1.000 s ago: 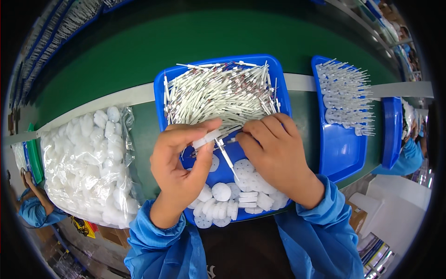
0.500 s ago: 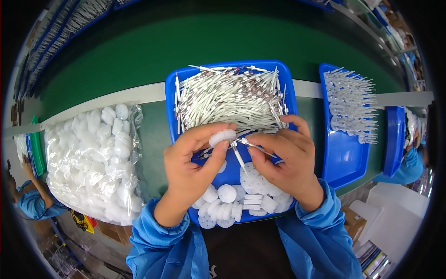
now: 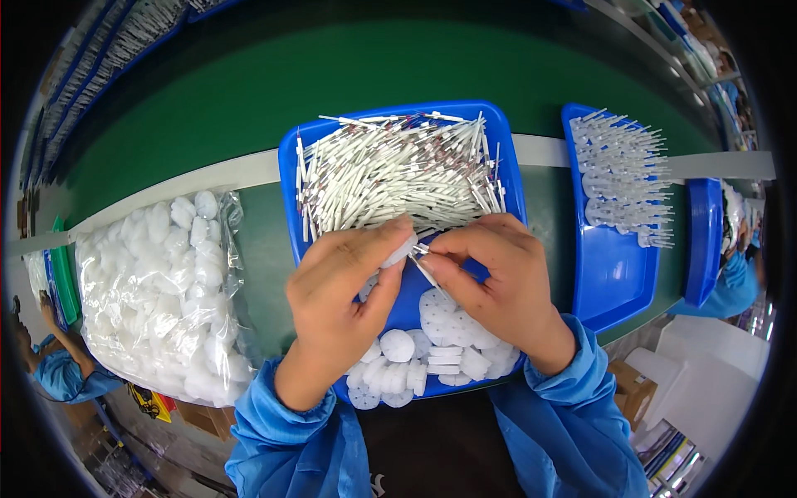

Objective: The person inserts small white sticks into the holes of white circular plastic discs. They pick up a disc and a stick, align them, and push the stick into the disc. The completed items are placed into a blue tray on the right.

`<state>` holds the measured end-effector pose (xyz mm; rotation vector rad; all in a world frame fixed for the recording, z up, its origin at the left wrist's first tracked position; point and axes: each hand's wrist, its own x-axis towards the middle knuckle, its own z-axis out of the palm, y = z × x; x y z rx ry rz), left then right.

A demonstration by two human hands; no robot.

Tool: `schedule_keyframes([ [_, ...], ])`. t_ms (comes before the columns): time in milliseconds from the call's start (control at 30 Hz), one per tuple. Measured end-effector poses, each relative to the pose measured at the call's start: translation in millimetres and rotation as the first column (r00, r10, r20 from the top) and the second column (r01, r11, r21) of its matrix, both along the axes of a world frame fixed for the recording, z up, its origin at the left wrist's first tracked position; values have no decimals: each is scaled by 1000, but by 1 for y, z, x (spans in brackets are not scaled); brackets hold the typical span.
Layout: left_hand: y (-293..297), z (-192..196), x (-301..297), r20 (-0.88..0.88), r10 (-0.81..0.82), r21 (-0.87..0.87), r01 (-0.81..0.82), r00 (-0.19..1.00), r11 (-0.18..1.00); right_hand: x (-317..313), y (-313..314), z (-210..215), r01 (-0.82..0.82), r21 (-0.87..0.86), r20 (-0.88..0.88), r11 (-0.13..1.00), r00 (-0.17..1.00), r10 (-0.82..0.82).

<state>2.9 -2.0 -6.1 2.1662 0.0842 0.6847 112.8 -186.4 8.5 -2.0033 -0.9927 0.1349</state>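
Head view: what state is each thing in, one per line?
Left hand: pinching a white disc.
Right hand: pinching a thin pin at the disc.
Middle blue tray: holds sleeved pins and discs.
Right blue tray: assembled pieces at its far end.
Plastic bag: full of discs.

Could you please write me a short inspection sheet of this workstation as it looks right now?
Surface: green table top with a pale strip across it.
Job's things: middle blue tray holding a heap of thin white rods and white discs.
Clutter: clear bag of white discs on the left; second blue tray with rod-and-disc pieces on the right.
Hands: left hand pinches a white disc; right hand holds a thin rod against it.
Cables: nothing seen.
Surroundings: blue-sleeved co-workers at both edges; more trays along the far side.
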Motion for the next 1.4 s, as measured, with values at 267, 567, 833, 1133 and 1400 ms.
schedule_keyframes([
  [267, -13, 4, -8, -88, 26, 109, -16, 996, 994, -3, 4, 0, 55, 16, 274, 998, 960, -57],
  [567, -11, 8, 0, -89, -9, -433, -30, 996, 901, 0, 3, 0, 31, 76, 124, 997, 991, -40],
  [833, 0, 4, -2, 60, -34, 71, 30, 998, 997, 5, -6, -4, -25, 307, -384, 952, 911, 147],
  [1133, -1, 2, -2, 135, -53, 142, 33, 989, 989, 2, -8, -7, -40, 356, -414, 933, 889, 197],
  [1400, -4, 3, -5, 128, -46, 192, 21, 991, 981, 1, -10, -14, -64, 372, -425, 926, 875, 231],
])
